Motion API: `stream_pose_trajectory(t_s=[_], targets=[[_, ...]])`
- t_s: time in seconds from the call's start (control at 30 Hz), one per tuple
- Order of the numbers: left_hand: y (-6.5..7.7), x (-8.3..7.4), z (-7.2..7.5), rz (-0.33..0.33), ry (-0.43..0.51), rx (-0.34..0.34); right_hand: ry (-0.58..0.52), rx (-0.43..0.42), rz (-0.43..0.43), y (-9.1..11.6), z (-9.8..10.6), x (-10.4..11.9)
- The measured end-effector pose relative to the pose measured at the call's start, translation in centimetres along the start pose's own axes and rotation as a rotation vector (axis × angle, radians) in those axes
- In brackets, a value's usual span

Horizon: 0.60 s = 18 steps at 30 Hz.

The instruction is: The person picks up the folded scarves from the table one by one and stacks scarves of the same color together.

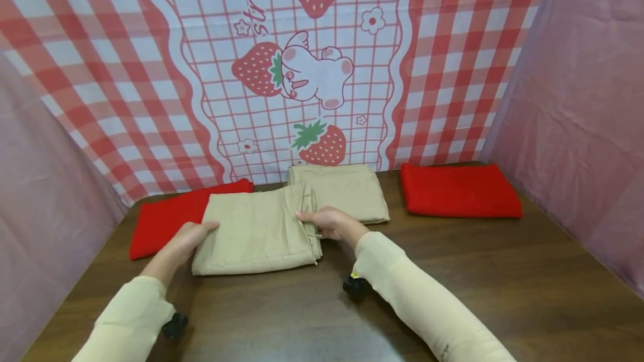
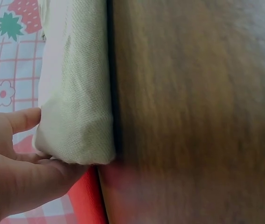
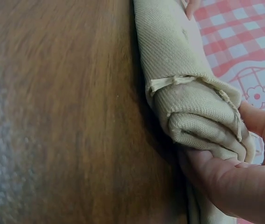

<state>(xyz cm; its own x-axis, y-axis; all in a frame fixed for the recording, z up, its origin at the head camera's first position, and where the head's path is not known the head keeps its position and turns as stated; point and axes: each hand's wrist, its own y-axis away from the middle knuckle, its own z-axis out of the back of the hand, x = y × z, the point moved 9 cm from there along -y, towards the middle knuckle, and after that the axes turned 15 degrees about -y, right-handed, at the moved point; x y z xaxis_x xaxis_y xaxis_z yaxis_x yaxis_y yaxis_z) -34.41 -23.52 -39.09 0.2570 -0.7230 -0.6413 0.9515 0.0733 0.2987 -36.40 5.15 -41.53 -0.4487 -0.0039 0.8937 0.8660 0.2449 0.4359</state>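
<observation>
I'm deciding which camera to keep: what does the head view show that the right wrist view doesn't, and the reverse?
Head only: the left red cloth, the right red cloth, the sleeves.

Right wrist only: a close, end-on look into the rolled folds of the held beige cloth.

Both: that cloth, the right grip holding it, the table and checked backdrop.

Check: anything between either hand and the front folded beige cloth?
Nothing visible. Left hand and right hand grip the front folded beige cloth at opposite sides; the left folded red cloth lies behind, not between.
</observation>
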Motion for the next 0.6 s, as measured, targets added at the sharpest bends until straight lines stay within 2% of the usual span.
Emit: stream_pose_trajectory(t_s=[0.13,0.33,0.6], targets=[[0.11,-0.36,-0.22,0.013,0.006,0.027,-0.011,0.023,0.008,0.10,-0.09,0.06],[0.23,-0.63,-0.71,0.040,0.083,0.108,-0.053,0.048,-0.015,0.14,-0.07,-0.20],[0.27,-0.19,-0.73,0.044,0.158,0.145,-0.093,0.070,-0.023,0.23,-0.05,-0.35]])
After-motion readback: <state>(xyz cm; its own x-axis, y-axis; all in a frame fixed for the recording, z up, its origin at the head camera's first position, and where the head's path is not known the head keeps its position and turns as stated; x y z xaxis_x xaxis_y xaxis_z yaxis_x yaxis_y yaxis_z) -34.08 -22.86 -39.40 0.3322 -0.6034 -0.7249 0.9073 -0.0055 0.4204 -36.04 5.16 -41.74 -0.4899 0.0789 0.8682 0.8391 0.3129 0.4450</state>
